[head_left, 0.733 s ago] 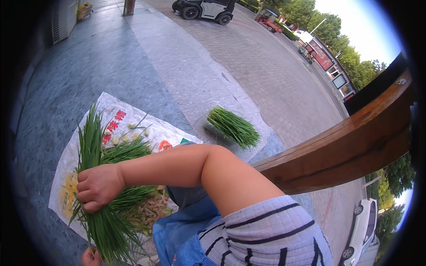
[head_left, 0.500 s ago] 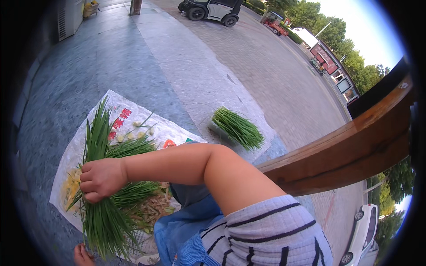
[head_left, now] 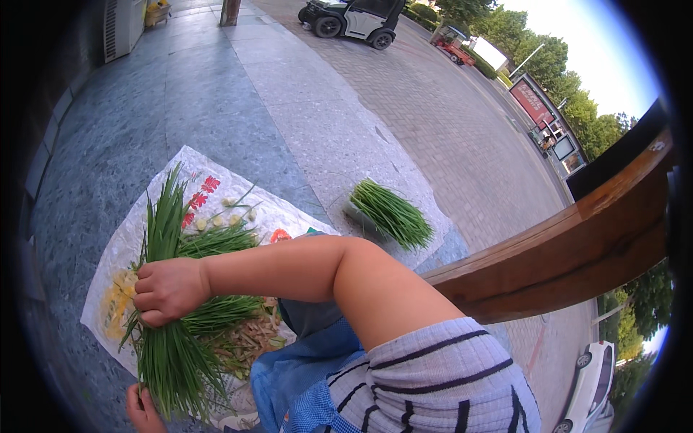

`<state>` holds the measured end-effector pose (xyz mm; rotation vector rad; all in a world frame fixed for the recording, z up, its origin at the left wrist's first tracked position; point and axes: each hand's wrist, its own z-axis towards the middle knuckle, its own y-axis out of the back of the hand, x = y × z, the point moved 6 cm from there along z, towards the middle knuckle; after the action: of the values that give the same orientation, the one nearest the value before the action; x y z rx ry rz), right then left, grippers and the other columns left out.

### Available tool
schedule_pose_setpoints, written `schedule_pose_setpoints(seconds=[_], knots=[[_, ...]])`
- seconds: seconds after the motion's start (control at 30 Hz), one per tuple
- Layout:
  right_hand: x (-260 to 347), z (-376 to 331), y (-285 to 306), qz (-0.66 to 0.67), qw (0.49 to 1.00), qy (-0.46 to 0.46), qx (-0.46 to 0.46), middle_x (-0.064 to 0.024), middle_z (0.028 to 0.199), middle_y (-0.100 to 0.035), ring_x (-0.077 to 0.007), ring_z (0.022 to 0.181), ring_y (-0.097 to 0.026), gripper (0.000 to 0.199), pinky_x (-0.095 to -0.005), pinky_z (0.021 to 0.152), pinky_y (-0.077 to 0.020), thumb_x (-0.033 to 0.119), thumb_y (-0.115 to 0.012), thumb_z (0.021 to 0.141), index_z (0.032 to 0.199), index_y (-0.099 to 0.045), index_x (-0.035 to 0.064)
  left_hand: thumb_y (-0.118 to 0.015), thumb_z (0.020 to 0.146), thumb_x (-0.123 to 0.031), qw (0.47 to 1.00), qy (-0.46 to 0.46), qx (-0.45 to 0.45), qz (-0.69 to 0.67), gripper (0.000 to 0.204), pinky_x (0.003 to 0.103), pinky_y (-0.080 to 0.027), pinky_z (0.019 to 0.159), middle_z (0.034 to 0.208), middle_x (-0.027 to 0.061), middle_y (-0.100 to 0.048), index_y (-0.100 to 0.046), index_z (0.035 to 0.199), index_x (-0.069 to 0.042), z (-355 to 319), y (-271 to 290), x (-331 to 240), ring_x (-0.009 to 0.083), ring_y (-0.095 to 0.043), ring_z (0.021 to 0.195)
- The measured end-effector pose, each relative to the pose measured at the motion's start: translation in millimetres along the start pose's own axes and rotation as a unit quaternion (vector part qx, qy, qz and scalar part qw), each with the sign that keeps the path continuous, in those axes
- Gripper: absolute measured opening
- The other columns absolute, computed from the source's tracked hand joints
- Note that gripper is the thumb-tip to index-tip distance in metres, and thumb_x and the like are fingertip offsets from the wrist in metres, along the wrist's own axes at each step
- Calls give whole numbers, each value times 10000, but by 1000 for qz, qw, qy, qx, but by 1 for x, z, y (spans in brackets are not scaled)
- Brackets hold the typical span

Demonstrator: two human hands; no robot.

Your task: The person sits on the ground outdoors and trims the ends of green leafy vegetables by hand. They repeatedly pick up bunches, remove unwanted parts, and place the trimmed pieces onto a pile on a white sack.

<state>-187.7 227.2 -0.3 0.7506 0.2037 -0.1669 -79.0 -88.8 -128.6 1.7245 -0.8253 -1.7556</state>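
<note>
My right hand (head_left: 170, 292), reached across from the right, is closed round the middle of a long bunch of garlic chives (head_left: 164, 234). The leaves stick out above and below the fist. Near the lower leaf tips is my left hand (head_left: 144, 411), partly cut off by the picture's dark rim. Its fingers are bent together, and what lies between them is too small to make out. More garlic chives (head_left: 224, 310) lie beside the held bunch on a white plastic sheet (head_left: 119, 249), with a heap of pale trimmings (head_left: 245, 345) next to them.
A separate bundle of chives (head_left: 392, 214) lies on the paving to the right of the sheet. Yellowed leaves (head_left: 119, 299) and pale round bits (head_left: 216, 220) are on the sheet. A thick wooden beam (head_left: 556, 252) slants across the right. Farther off is a small parked vehicle (head_left: 357, 22).
My left hand has moved up toward the leaf tips, and its fingers have drawn together. My right hand keeps its hold on the chives. The view has shifted slightly.
</note>
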Motion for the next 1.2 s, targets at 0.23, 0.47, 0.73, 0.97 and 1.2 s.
schedule_pose_setpoints(seconds=[0.23, 0.47, 0.73, 0.97, 1.2], knots=[[-7, -5, 7, -3, 1000, -27, 4, -20, 724, -500, -210, 684, -534, 152, -367, 605, -408, 226, -558, 772, 709, -478, 113, -466, 978, -143, 1000, 20, -13, 19, 204, 341, -474, 827, 966, 78, -612, -603, 1064, -18, -2, 18, 1, 205, -583, 923], [-26, -20, 20, -44, 995, -62, 60, -19, 749, -501, -209, 725, -533, 128, -359, 649, -413, 239, -533, 806, 782, -514, 114, -506, 974, -221, 979, 81, 18, 187, 316, 387, -418, 929, 1161, 165, -569, -522, 1243, -56, -6, 23, -51, 286, -558, 1052], [-69, -34, 46, -91, 974, -200, 47, -15, 762, -539, -218, 714, -568, 246, -358, 633, -432, 189, -606, 753, 990, -594, 122, -520, 964, -128, 980, 27, -150, 127, 153, 333, -442, 568, 725, 139, -611, -593, 909, -6, -11, 73, -92, 267, -571, 579], [-44, -1, 39, -96, 980, -170, 40, -32, 839, -617, -215, 754, -609, 274, -340, 666, -458, 150, -630, 728, 996, -617, 95, -625, 892, -76, 931, -53, -299, 203, 117, 345, -453, 559, 710, 115, -620, -665, 1002, -67, -22, 76, -111, 251, -578, 562], [-32, 7, 44, -100, 987, -118, 38, -42, 849, -622, -215, 742, -612, 305, -344, 668, -478, 139, -623, 714, 1011, -634, 73, -685, 864, -101, 930, 50, -365, -9, 83, 286, -502, 609, 763, 87, -670, -664, 895, -27, -38, 81, -152, 206, -650, 654]])
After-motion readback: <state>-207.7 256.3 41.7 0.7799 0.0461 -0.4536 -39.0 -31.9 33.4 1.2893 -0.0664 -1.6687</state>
